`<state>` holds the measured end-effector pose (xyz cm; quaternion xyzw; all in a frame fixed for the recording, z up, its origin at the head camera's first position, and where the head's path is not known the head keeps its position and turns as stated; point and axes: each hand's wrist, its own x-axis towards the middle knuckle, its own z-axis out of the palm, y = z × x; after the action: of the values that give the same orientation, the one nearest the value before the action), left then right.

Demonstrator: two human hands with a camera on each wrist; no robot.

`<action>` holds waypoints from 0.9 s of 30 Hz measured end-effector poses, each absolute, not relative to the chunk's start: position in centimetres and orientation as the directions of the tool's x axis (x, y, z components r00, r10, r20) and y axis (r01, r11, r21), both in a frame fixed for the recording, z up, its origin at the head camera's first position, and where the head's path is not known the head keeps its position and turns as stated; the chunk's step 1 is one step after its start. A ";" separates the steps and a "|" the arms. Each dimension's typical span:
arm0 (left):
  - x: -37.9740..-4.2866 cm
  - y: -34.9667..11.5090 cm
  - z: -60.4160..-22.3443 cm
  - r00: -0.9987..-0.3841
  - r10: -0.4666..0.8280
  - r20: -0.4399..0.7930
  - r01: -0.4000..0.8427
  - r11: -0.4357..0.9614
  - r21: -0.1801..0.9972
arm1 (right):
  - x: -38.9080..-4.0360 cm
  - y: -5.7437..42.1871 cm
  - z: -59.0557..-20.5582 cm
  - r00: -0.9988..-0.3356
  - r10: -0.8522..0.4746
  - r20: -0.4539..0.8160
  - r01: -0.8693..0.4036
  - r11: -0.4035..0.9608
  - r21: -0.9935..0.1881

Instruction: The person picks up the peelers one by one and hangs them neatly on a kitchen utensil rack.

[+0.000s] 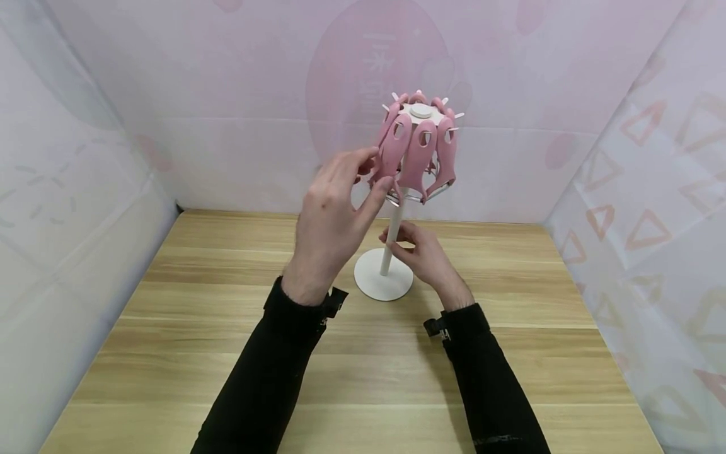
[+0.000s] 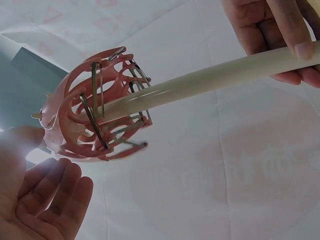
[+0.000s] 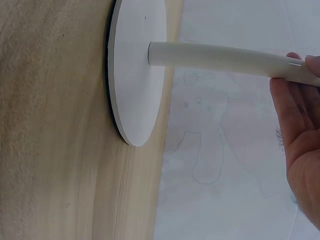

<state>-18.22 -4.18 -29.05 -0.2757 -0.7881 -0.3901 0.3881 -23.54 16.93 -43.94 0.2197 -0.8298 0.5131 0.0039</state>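
Note:
Several pink Y-shaped peelers (image 1: 418, 151) with metal blades hang by their handle holes from hooks around the top of a white rack (image 1: 421, 111). The blades (image 2: 93, 120) point down toward the rack's round base (image 1: 371, 285). My left hand (image 1: 334, 211) is at the left side of the peelers, thumb and fingers apart, fingertips right beside the handles. In the left wrist view nothing lies between its thumb and fingers. Lower down, my right hand (image 1: 422, 252) pinches the white pole (image 3: 215, 59) between thumb and fingers, a little above the base.
The base stands on a wood-grain table (image 1: 238, 315), toward the back edge. A pale pink printed backdrop (image 1: 238, 145) rises behind it, with patterned side walls (image 1: 641, 208) left and right.

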 end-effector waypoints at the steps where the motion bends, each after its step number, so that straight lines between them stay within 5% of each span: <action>1: -18.2 -4.4 -29.2 -0.552 0.132 0.823 0.732 0.550 0.402 | -23.5 16.9 -43.9 -0.902 -0.363 0.233 -0.370 0.372 -0.851; 9: -19.3 -7.3 -31.7 -0.594 0.132 0.793 0.676 0.617 0.404 | -23.5 17.3 -43.7 -0.868 -0.427 0.253 -0.427 0.382 -0.819; 27: -23.3 -15.4 -40.8 -0.825 0.176 0.537 0.417 0.831 0.369 | -23.8 22.1 -43.1 -0.948 -0.257 0.189 -0.315 0.843 -0.436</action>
<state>-23.26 -15.36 -40.81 -0.1603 -0.9239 -0.2426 0.2486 -23.75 22.09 -43.11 0.1494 -0.9579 0.2374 0.0616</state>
